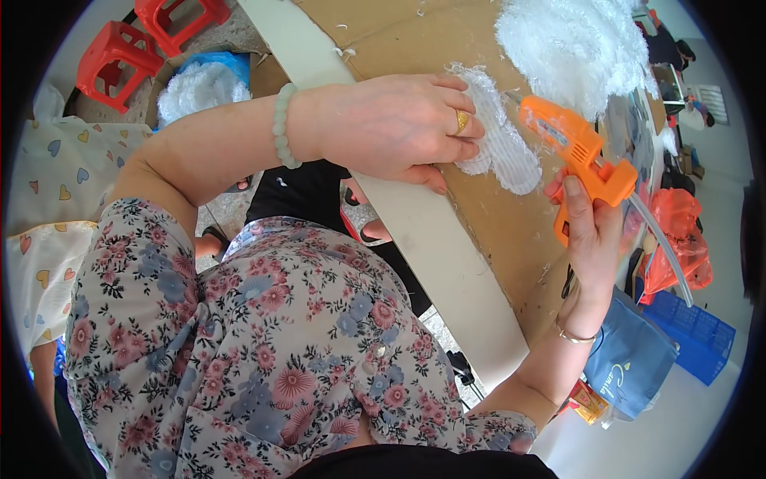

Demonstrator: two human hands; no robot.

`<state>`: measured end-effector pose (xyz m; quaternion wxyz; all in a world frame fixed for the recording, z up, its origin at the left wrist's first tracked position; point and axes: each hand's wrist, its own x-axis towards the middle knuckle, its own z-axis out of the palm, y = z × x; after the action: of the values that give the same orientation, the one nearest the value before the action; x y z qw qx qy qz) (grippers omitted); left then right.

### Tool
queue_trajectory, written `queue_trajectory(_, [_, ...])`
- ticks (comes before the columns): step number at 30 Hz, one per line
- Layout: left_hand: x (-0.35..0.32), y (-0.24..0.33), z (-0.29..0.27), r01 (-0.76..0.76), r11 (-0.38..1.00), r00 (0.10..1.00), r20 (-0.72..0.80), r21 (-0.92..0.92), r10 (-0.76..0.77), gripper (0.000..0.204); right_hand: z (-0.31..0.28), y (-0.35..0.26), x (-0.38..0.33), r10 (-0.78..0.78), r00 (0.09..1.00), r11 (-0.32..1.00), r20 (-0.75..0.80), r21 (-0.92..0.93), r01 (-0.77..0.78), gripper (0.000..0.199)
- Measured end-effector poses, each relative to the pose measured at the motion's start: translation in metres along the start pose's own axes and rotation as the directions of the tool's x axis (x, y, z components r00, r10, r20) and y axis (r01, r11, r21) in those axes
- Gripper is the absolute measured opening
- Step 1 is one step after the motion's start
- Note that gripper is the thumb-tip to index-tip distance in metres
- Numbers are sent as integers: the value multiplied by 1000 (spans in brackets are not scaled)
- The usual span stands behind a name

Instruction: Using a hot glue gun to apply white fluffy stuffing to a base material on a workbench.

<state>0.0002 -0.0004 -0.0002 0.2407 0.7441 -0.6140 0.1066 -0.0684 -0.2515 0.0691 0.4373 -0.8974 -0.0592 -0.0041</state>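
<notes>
Left hand (403,128) palm-down, fingers extended, touching left edge of white pad (511,156), upper centre; right hand (592,223) grips glue gun (576,144); blue bag (237,64), upper left, holds white fluff (199,94)

You are seeing a bright, even scene whose shadows are falling soft and faint. Between one and two o'clock, the white fluffy pile (578,52) is glaring and losing detail. Your orange glue gun (586,146), toward two o'clock, is showing crisply. At ten o'clock, fisheye distortion is tilting the red stools (128,49); black is ringing your view.
</notes>
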Motion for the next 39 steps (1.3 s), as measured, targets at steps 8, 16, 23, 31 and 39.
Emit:
queue_trajectory(8, [-3, 0, 2, 15, 1000, 999, -49, -8, -15, 46, -3, 0, -4, -2, 996, 974, 91, -224, 22, 27])
queue_trajectory(16, [-2, 2, 1, 34, 999, 999, -11, -19, -34, 45, 11, 13, 8, 5, 997, 973, 74, -229, 12, 27])
queue_trajectory(23, [1, 3, 2, -8, 1000, 996, -85, 25, 10, 34, 15, 14, 15, -23, 996, 964, 89, -263, 45, 27])
queue_trajectory(31, [16, 13, 9, -3, 998, 997, -80, 60, 7, 34, 5, 23, 10, -63, 994, 965, 91, -248, 84, 29])
queue_trajectory(39, [17, 15, 9, 0, 993, 998, -58, 114, 7, 35, 3, 16, 10, -85, 989, 953, 121, -280, 116, 30])
